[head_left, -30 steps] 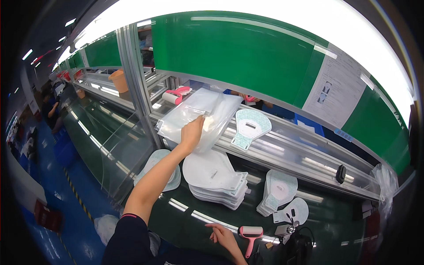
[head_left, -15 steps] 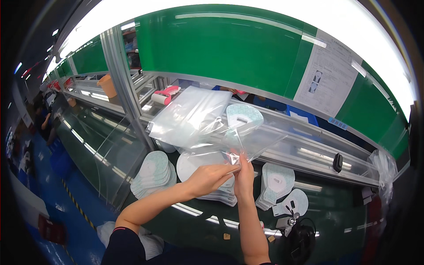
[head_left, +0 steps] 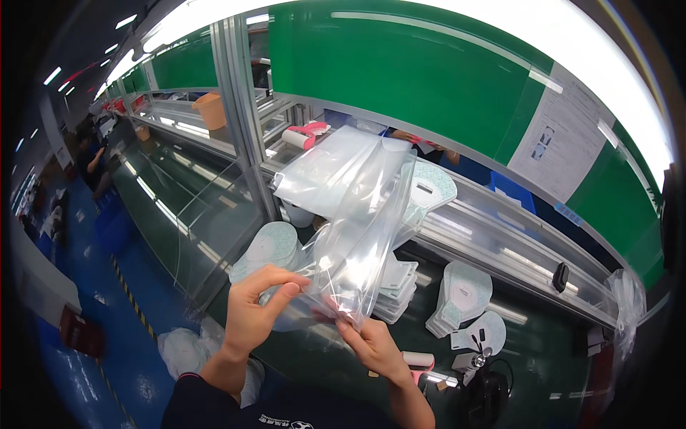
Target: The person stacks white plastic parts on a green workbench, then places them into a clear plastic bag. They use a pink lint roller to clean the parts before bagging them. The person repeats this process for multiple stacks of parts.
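Note:
A clear plastic bag (head_left: 354, 236) is stretched between my hands above the bench. My left hand (head_left: 254, 311) is closed, thumb and forefinger together at the bag's left edge. Lower on the bag, my right hand (head_left: 375, 349) pinches its near edge, some fingers hidden by the film. Around the bag lie stacks of pale green and white paddle-shaped pieces: a left stack (head_left: 268, 250), a partly covered middle stack (head_left: 400, 293) and a right stack (head_left: 459, 297). One similar piece (head_left: 432, 187) rests on the shelf behind the bag.
A pile of clear bags (head_left: 314, 175) and a pink-handled lint roller (head_left: 299, 138) lie on the metal shelf. Another roller (head_left: 418, 360) is near my right wrist, beside a small metal device (head_left: 468, 361). A metal post (head_left: 243, 107) rises at left. A co-worker's hands (head_left: 407, 136) show behind the shelf.
Both hands have come down toward me and moved apart, the left one leftward. The bag, earlier bunched at my fingers, is now spread out between them. The view has shifted a little.

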Demonstrator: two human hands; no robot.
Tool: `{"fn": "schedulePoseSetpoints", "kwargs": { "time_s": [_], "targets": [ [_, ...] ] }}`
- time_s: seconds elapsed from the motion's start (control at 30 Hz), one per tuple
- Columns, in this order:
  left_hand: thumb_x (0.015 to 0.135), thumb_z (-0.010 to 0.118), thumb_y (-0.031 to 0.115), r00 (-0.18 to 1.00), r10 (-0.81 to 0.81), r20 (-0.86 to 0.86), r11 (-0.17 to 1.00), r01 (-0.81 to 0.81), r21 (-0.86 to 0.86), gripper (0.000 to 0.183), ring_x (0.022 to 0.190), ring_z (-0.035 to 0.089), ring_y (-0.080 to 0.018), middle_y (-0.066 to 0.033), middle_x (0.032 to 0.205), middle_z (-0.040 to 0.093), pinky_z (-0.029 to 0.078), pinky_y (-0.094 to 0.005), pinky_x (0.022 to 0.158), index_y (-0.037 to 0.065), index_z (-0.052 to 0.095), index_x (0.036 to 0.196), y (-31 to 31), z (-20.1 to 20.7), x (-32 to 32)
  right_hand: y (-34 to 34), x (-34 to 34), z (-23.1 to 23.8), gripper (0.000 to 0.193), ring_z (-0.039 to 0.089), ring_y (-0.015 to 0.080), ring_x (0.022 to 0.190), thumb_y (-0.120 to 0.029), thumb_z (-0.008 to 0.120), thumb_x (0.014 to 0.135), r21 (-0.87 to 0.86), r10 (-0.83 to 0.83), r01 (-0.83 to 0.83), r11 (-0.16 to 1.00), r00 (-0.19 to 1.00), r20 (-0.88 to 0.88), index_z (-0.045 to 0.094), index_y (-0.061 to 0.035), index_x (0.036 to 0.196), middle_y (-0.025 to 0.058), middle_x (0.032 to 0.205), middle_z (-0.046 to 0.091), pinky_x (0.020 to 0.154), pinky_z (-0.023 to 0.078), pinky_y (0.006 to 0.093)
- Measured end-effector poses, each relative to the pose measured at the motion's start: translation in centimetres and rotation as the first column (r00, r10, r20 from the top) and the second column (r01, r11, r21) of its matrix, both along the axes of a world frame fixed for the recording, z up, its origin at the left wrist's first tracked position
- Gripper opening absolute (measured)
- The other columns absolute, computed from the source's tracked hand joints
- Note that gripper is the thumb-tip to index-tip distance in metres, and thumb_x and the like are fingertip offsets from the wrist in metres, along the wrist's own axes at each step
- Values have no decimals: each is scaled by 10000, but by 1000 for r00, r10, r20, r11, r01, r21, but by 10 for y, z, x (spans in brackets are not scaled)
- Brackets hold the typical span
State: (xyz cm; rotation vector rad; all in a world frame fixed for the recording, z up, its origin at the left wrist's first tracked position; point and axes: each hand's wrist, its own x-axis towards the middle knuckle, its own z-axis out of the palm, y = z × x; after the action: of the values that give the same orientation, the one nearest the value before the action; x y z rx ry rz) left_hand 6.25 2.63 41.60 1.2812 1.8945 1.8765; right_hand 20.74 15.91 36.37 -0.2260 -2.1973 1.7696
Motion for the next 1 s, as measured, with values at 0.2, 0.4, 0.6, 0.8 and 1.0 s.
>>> {"fn": "schedulePoseSetpoints", "kwargs": {
  "time_s": [0.2,0.4,0.6,0.8,1.0],
  "targets": [
    [709,652,-85,979,147,138,983,-160,87,102,718,588,-119,-86,765,640,435,-215,660,-16,650,784,-55,-8,10,-34,-10,-5,350,514,132,652,-202,523,891,69,104,-95,993,984,-142,516,-41,1202,105,760,588,645,432,263],
    [675,685,-87,963,89,254,956,-154,248,109,690,576,-125,-89,726,626,432,-223,648,-21,633,744,-100,-21,30,-59,-15,-8,355,501,105,658,-250,521,897,-56,273,-275,960,961,-30,538,-45,1186,55,767,594,649,413,238],
    [939,369,340,874,-123,470,965,-5,263,437,956,555,-228,-171,996,603,403,-317,867,-32,541,1088,-135,-50,7,-73,-5,-1,318,367,13,527,-226,480,910,-207,364,-385,900,922,-132,596,23,1070,-67,585,428,483,275,202],
    [931,221,523,422,245,873,911,208,-356,663,1215,396,-228,-170,1289,443,319,-408,988,8,298,1342,-149,-243,-8,-64,10,-46,238,405,48,617,-225,503,900,-529,319,-438,726,897,-305,597,-6,896,-35,685,485,551,309,207],
    [923,215,535,-84,-431,899,855,280,436,666,1156,457,-234,-157,1268,461,329,-453,968,35,257,1362,-97,-239,72,-85,2,-66,315,527,143,814,-230,545,868,-745,305,-468,474,882,-360,533,24,1054,72,943,563,677,431,296]
  ]
}}
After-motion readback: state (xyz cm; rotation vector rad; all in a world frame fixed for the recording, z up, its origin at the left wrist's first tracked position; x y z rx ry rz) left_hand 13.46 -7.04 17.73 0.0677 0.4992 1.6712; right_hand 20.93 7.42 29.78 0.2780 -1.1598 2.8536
